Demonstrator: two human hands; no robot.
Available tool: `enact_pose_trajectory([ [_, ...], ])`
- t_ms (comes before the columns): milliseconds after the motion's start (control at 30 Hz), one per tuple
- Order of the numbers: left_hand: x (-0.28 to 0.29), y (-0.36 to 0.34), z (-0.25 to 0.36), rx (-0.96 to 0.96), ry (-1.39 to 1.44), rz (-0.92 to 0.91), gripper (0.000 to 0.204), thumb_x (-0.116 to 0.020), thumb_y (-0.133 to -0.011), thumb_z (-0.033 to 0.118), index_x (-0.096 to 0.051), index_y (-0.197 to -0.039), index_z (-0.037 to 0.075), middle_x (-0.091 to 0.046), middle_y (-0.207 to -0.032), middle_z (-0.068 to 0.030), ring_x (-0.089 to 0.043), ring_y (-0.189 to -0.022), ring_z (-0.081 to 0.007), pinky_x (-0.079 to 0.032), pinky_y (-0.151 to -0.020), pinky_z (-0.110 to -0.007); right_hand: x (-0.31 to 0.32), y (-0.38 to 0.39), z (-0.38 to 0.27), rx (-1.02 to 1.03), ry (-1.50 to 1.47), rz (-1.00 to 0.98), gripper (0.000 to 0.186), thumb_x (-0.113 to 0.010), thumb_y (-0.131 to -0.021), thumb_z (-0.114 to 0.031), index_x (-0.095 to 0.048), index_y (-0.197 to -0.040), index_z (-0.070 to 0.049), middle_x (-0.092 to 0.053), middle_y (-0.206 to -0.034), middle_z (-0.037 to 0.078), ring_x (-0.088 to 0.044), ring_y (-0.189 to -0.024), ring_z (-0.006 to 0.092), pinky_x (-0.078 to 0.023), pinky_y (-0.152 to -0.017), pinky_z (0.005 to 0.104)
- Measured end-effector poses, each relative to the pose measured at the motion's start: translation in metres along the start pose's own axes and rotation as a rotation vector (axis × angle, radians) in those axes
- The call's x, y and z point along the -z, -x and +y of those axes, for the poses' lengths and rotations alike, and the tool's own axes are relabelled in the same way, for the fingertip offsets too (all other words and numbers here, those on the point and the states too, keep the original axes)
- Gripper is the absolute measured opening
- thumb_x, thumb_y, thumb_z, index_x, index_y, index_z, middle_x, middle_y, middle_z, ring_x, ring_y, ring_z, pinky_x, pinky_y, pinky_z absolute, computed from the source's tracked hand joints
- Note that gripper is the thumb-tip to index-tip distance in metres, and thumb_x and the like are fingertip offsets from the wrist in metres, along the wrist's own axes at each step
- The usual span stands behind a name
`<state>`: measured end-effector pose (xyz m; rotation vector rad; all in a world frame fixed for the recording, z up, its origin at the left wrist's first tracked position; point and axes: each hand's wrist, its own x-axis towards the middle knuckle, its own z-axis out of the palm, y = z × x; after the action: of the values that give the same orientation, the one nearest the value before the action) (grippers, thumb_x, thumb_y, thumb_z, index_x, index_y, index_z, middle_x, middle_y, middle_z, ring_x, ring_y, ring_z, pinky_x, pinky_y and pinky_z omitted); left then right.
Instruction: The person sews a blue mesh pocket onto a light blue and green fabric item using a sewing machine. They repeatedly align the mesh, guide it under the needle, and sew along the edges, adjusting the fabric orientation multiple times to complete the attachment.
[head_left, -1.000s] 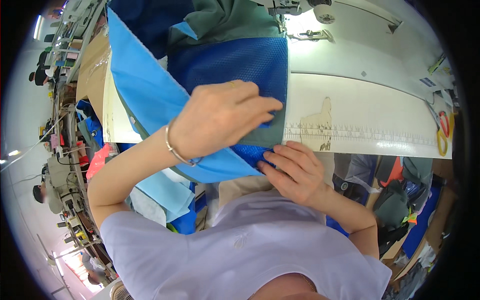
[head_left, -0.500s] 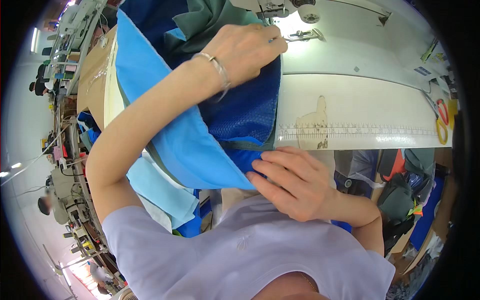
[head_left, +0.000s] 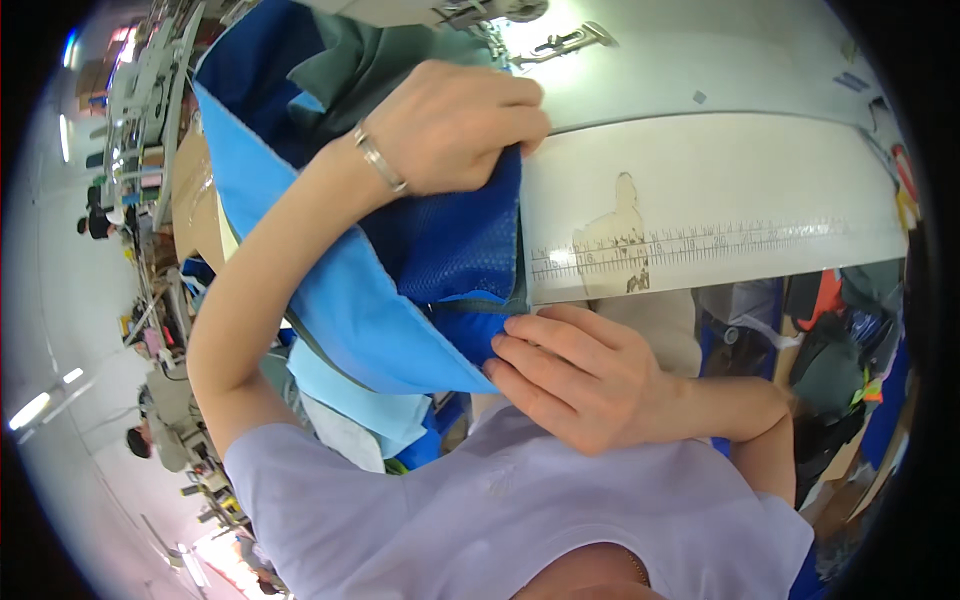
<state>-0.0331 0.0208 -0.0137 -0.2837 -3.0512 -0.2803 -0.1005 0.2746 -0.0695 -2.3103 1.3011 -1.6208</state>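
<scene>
Fabric (head_left: 440, 250) is what both hands are on, a layered piece with dark blue mesh on top and a lighter blue panel (head_left: 350, 320) folded under it, hanging off the near edge of the white sewing table (head_left: 720, 190). From where I'm watching, the table is the biggest thing in view, stretching away to the right of both hands, with a printed ruler strip (head_left: 690, 247) running along its front edge, just right of the mesh.

More cloth, dark green and navy (head_left: 340, 70), is bunched up above the left hand, beyond the wrist. The sewing machine's presser foot area (head_left: 560, 40) sits just above the left knuckles, brightly lit.

Left hand (head_left: 450, 125) is clenched on the top edge of the mesh, fingers curled over and gripping it right at the table surface. There's a thin silver bracelet (head_left: 380, 160) on that wrist.

Right hand (head_left: 580, 380) is lower down, close to my lilac shirt (head_left: 500, 510), fingertips (head_left: 505, 345) pinching the bottom corner of the mesh where it meets the light blue panel. The two hands are well apart, with the mesh stretched between them.

Off to the left of the left arm I can see other workstations and a couple of people, too small to make out.
</scene>
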Motion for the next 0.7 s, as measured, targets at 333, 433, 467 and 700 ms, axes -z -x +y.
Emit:
enact_pose_trajectory([
  [333,0.015,0.043,0.017,0.232,0.168,0.158,0.032,-0.062,-0.081,-0.006,-0.076,-0.109,-0.001,-0.074,-0.115,-0.0174,-0.074,-0.099,-0.0255,-0.055,-0.079,-0.027,0.006,-0.031,-0.01,0.095,0.118,0.028,0.019,-0.072,-0.075,-0.01,-0.072,-0.086,0.006,-0.069,-0.087,0.014,-0.067,-0.092,0.0284,-0.058,-0.081,0.0398],
  [433,0.014,0.04,0.017,0.26,0.187,0.212,0.043,-0.053,-0.071,-0.017,-0.075,-0.102,0.003,-0.074,-0.11,-0.0139,-0.074,-0.09,-0.0273,-0.056,-0.073,-0.028,0.006,-0.042,-0.011,0.117,0.143,0.05,0.019,-0.071,-0.075,-0.011,-0.072,-0.083,0.006,-0.068,-0.083,0.013,-0.066,-0.09,0.0278,-0.056,-0.083,0.0408],
  [467,0.014,0.037,0.016,0.251,0.178,0.203,0.038,-0.054,-0.072,-0.016,-0.073,-0.098,0.003,-0.073,-0.106,-0.0128,-0.072,-0.086,-0.0263,-0.054,-0.07,-0.028,0.005,-0.043,-0.012,0.113,0.136,0.046,0.019,-0.07,-0.075,-0.012,-0.072,-0.082,0.006,-0.068,-0.082,0.013,-0.066,-0.089,0.0278,-0.056,-0.084,0.041],
  [700,0.022,0.016,0.003,0.23,0.184,0.027,0.011,-0.06,-0.075,-0.003,-0.062,-0.083,0.004,-0.064,-0.086,-0.0069,-0.059,-0.068,-0.0201,-0.042,-0.056,-0.028,0.01,-0.052,-0.012,0.105,0.11,0.063,0.02,-0.068,-0.074,-0.014,-0.071,-0.079,0.006,-0.067,-0.079,0.012,-0.065,-0.086,0.0277,-0.054,-0.085,0.0408],
])
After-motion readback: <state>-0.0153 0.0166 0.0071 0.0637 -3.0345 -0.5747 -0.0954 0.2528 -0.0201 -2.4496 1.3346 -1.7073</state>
